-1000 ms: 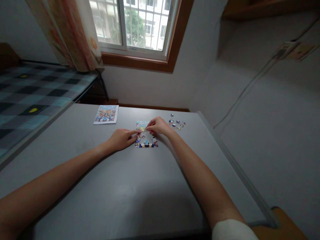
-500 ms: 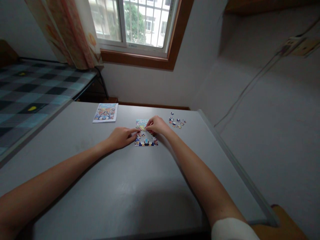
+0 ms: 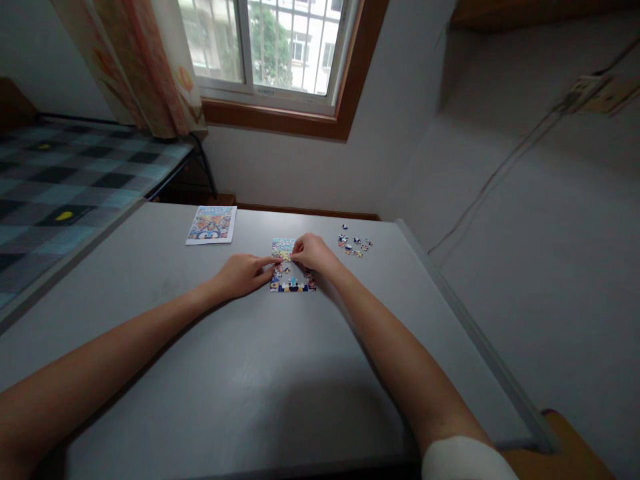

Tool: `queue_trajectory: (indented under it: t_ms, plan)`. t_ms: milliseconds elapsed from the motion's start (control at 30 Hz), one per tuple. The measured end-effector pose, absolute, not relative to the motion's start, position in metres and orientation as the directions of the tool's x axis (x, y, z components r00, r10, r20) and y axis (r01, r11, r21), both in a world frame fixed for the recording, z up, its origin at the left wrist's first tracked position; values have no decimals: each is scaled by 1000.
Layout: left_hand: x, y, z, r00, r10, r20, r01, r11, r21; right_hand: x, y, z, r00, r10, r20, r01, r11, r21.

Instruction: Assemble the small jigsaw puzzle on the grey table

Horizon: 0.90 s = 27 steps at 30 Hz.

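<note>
A small colourful jigsaw puzzle (image 3: 291, 282) lies partly built on the grey table (image 3: 260, 373). My left hand (image 3: 243, 274) rests at its left edge, fingers curled, fingertips touching the puzzle's side. My right hand (image 3: 311, 252) sits over the puzzle's upper right part with its fingers pinched together on the pieces there; what they hold is too small to make out. Several loose puzzle pieces (image 3: 355, 244) lie just right of my right hand.
A printed picture card (image 3: 211, 224) lies on the table to the far left of the puzzle. A bed with a checked cover (image 3: 60, 187) adjoins the table's left side. The wall and a window (image 3: 265, 47) stand behind; the table's right edge runs close to the wall.
Both hands stay at the puzzle almost unmoved. My right hand's fingers have shifted slightly down and left over the upper part. The view has tilted a little.
</note>
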<state>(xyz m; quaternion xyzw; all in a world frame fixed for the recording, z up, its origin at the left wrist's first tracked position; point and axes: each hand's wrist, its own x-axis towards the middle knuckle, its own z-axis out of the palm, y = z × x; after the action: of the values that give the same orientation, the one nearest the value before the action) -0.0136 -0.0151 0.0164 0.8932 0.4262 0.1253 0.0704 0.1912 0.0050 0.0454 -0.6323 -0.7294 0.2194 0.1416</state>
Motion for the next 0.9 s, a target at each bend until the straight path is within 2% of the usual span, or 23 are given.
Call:
queue_trajectory:
  t_ms: [533,633,767,900]
  plan:
    - [-13,-15,16,610,775,165,736,-632,244,187,2,46,-305,949,-85,883,248,-399]
    - [-14,-15,17,609,775,169,732,-631,258,189,3,47,-310,947,-84,870,247,-426]
    - [-14,-16,17,606,781,151,742,-624,247,203,10,52,-265,962,-73,853,198,-483]
    - [-14,-16,17,614,775,149,745,-631,218,231,19,62,-165,986,-2,882,147,-448]
